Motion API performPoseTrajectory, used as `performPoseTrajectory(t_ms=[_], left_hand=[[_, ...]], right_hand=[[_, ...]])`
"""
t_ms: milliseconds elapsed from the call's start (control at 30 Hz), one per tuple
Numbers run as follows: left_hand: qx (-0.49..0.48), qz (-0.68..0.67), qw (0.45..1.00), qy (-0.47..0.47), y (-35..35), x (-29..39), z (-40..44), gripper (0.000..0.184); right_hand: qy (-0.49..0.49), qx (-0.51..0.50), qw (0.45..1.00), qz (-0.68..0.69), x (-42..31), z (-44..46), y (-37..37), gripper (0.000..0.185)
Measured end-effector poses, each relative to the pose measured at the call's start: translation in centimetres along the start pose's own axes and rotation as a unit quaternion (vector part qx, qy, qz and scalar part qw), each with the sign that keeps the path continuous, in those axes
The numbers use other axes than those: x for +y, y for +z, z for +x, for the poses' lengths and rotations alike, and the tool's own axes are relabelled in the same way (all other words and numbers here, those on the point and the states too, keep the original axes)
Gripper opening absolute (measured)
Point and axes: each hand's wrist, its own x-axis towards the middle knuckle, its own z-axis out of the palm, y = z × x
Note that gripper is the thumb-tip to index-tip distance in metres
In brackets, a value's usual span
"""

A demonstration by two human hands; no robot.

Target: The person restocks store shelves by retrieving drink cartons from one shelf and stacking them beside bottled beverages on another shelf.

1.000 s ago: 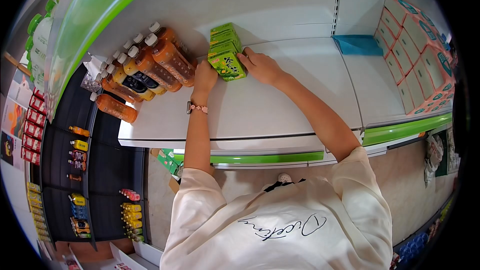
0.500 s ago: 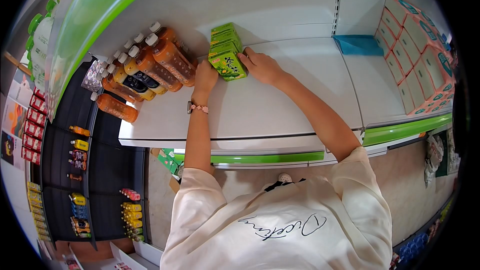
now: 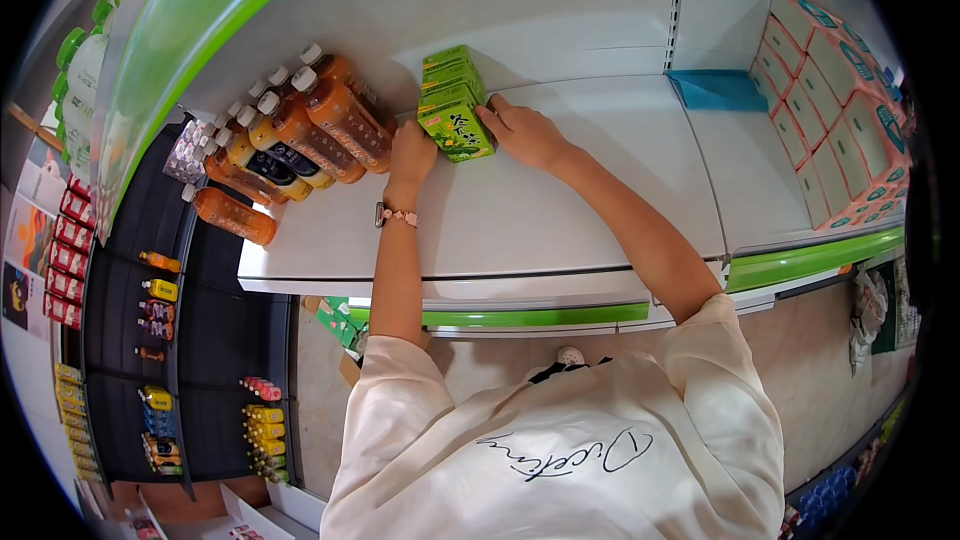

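Note:
A row of green drink cartons (image 3: pixel 456 129) with black characters and yellow flowers on the front one runs back toward the rear panel of the white shelf. My left hand (image 3: pixel 412 148) is closed against the left side of the front carton, its fingertips partly hidden. From the right side, my right hand (image 3: pixel 522 135) presses the same carton with thumb and fingers. Just left of my left hand stand several orange drink bottles (image 3: pixel 335 125) with white caps, and among them bottles with dark labels (image 3: pixel 275 172).
Pink-and-white tissue packs (image 3: pixel 835 130) are stacked on the right shelf section, beside a blue cloth-like sheet (image 3: pixel 716 91). One orange bottle (image 3: pixel 232 215) is at the shelf's left end. Dark shelves (image 3: pixel 215 310) with drinks stand at the left.

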Motion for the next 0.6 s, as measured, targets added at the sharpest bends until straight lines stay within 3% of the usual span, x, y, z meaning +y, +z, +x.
performPoseTrajectory(t_ms=[600], left_hand=[[-0.002, -0.01, 1.0, -0.014, 0.28, -0.59, 0.17, 0.023]], right_hand=[[0.006, -0.001, 1.0, 0.0, -0.2, -0.15, -0.08, 0.045]])
